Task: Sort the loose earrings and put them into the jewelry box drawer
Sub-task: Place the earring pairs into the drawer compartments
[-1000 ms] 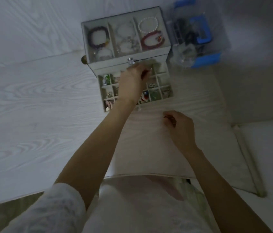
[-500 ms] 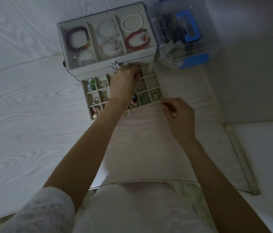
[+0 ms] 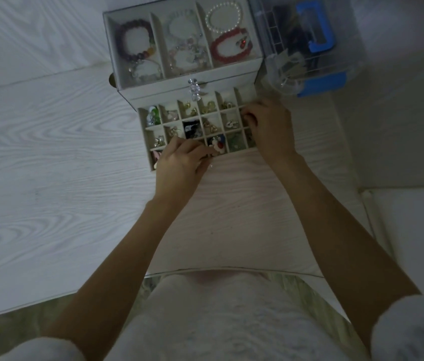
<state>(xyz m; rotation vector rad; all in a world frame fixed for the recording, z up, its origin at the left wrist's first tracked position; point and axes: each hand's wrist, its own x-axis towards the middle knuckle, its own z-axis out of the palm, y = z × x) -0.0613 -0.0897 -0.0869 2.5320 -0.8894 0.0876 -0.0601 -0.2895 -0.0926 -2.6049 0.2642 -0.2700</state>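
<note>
The drawer (image 3: 198,126) is standing pulled out from the box (image 3: 179,84) at the desk's (image 3: 49,152) far edge, exposing its cells. The left hand (image 3: 179,162) is curling over the drawer's near edge and the right hand (image 3: 271,126) over its right edge, seemingly dropping earrings in; I cannot tell whether either is pinching one.

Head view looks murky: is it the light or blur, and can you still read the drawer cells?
Head view: dim, bluish light, not much blur; wide-angle bending at the edges. The drawer cells read as a grid, but the earrings are small dark blobs; the right hand hides the right-end cells.
</note>
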